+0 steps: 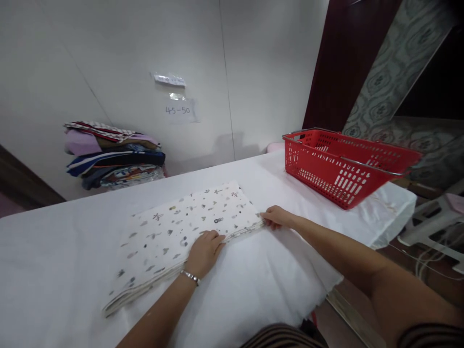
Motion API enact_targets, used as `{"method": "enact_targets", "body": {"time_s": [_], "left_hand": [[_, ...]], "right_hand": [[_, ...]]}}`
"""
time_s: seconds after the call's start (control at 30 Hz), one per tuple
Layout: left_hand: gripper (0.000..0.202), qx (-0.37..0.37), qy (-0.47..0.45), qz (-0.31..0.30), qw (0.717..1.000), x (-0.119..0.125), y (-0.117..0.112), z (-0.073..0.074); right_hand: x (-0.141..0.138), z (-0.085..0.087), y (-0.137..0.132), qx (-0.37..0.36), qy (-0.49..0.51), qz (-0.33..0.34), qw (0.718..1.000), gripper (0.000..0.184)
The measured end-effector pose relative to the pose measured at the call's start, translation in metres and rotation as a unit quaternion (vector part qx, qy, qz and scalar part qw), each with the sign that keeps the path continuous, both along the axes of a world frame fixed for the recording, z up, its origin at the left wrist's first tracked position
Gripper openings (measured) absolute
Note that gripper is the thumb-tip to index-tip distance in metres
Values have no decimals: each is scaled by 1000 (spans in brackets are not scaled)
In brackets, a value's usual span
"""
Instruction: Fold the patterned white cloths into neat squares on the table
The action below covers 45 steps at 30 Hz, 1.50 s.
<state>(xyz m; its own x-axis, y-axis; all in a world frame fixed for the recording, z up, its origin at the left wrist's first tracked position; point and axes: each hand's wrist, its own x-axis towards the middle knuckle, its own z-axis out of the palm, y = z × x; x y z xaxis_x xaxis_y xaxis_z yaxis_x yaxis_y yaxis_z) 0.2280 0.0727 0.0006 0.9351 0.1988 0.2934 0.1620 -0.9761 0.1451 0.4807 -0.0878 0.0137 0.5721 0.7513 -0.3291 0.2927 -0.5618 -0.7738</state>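
Note:
A folded white cloth [195, 217] with small grey and brown printed motifs lies flat on the white-covered table [253, 280], its stacked layers showing along the near edge. At the middle of that edge is my left hand [205, 251], its fingers bent over the top and closed on the layers; a metal bracelet circles the wrist. My right hand [278, 217] pinches the cloth's near right corner between thumb and curled fingers. The undersides of both hands are hidden.
A red plastic basket [326, 166] with metal handles stands at the table's right end. Behind the table's left side is a stack of folded clothes [112, 157]. A paper label [181, 111] reading 45-50 hangs on the wall. A white plastic stool [431, 222] is at right.

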Motion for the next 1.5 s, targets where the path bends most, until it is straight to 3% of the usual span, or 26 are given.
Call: {"method": "enact_targets", "body": {"time_s": [0.13, 0.3, 0.6, 0.77, 0.93, 1.2, 1.5], "left_hand": [[22, -6, 5, 2, 1000, -2, -1, 0], [21, -17, 2, 12, 1000, 9, -8, 4], [22, -10, 21, -15, 1000, 86, -42, 7], [24, -43, 33, 27, 998, 113, -50, 1], [29, -83, 47, 37, 995, 113, -48, 2], [32, -132, 9, 49, 990, 110, -51, 3], [33, -139, -19, 29, 990, 108, -49, 1]], "right_hand": [[-7, 9, 4, -22, 16, 1, 1000, 37], [-9, 12, 6, 13, 13, -7, 1000, 32], [-7, 13, 5, 40, 56, -19, 997, 29], [-3, 11, 2, 51, 109, -19, 993, 30], [-4, 8, -8, 31, 134, -36, 990, 23], [-17, -1, -14, 31, 200, 7, 979, 23], [-29, -9, -11, 97, 186, -84, 974, 16]]}}
